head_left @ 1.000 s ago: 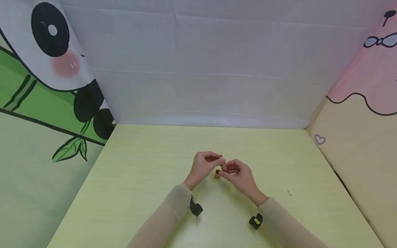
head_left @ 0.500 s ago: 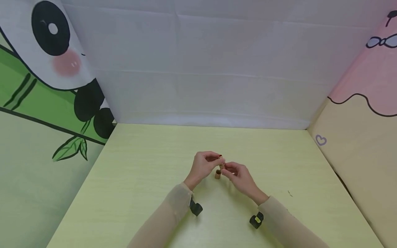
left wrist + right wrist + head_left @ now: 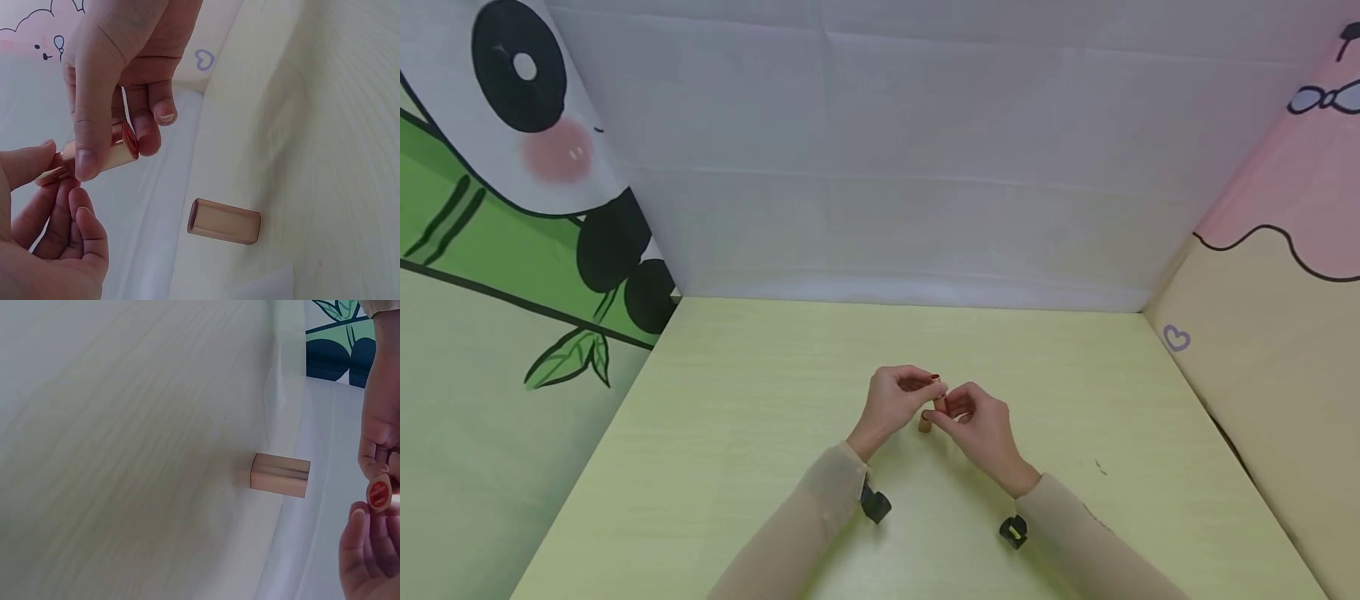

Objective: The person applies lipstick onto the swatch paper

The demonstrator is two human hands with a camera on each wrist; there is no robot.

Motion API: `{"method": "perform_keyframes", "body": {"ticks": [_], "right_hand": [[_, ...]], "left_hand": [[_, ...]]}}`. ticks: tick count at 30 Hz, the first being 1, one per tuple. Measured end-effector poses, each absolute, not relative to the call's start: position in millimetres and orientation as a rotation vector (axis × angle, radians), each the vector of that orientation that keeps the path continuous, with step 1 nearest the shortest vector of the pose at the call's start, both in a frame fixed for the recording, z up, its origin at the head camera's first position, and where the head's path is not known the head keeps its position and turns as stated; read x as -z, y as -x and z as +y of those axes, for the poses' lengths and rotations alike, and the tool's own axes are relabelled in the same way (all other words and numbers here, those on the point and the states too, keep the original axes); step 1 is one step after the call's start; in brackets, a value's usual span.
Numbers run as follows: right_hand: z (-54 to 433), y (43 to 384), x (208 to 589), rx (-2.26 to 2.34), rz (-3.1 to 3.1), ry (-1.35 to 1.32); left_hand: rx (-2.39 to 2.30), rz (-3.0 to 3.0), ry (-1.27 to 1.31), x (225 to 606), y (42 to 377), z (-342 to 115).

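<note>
Left hand (image 3: 891, 404), right hand (image 3: 981, 427): grips both clamped on copper tube (image 3: 120, 155); much of it covered.

The left arm (image 3: 801, 521) slanted toward one o'clock and the right arm (image 3: 1097, 550) toward ten. The left grip (image 3: 897, 406) pinched between thumb and fingers; just past its three o'clock, the right grip (image 3: 987, 427) pinched likewise, fingers bent.

copper tube (image 3: 120, 154), copper cap (image 3: 226, 221), pale yellow grained table (image 3: 760, 375)
</note>
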State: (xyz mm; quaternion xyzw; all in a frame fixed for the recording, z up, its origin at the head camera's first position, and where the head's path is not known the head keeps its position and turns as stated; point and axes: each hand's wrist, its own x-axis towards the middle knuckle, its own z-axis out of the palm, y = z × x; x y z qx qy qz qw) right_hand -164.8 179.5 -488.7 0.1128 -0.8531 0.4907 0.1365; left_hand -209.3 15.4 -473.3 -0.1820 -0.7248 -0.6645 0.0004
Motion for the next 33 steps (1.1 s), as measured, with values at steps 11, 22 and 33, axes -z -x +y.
{"method": "perform_keyframes", "body": {"ticks": [11,22,33], "right_hand": [[185.3,168.5,489.0,-1.478,-2.536,-0.459],[189.5,164.7,475.2,-1.69,-2.516,-0.639],[178.2,147.7,455.8,-1.601,-2.411,-0.467]], "left_hand": [[2.047,-2.315,0.65,465.7,206.8,14.0],[2.08,-2.312,0.67,436.3,192.2,11.4],[2.076,-2.288,0.621,466.3,206.4,13.9]]}}
